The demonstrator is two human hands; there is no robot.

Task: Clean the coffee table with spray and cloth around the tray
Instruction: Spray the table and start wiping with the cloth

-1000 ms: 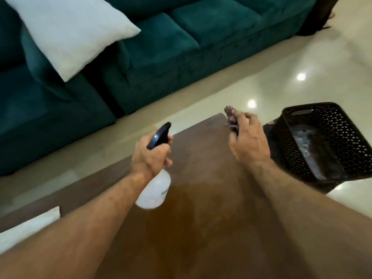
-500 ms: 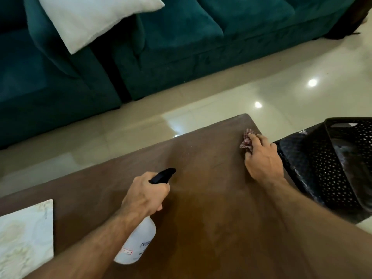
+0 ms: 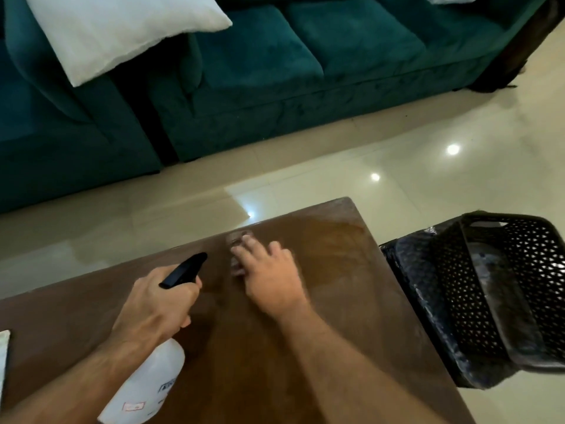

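My left hand (image 3: 156, 304) grips a white spray bottle (image 3: 146, 390) by its black trigger head (image 3: 183, 270), held tilted over the brown coffee table (image 3: 336, 270). My right hand (image 3: 269, 276) presses a small dark cloth (image 3: 237, 238) flat on the tabletop, just right of the nozzle. The moving hand is blurred and the cloth is mostly hidden under its fingers. A damp sheen shows on the wood near the far right corner. Only a corner of the pale marbled tray (image 3: 3, 356) shows at the left edge.
A black perforated basket (image 3: 519, 289) sits off the table's right edge. A teal sofa (image 3: 275, 71) with a white cushion (image 3: 116, 29) stands beyond a strip of glossy cream floor (image 3: 428, 154).
My right hand has swept the cloth left from the table's far right corner toward the middle. My left hand with the bottle has stayed roughly in place while my view shifted.
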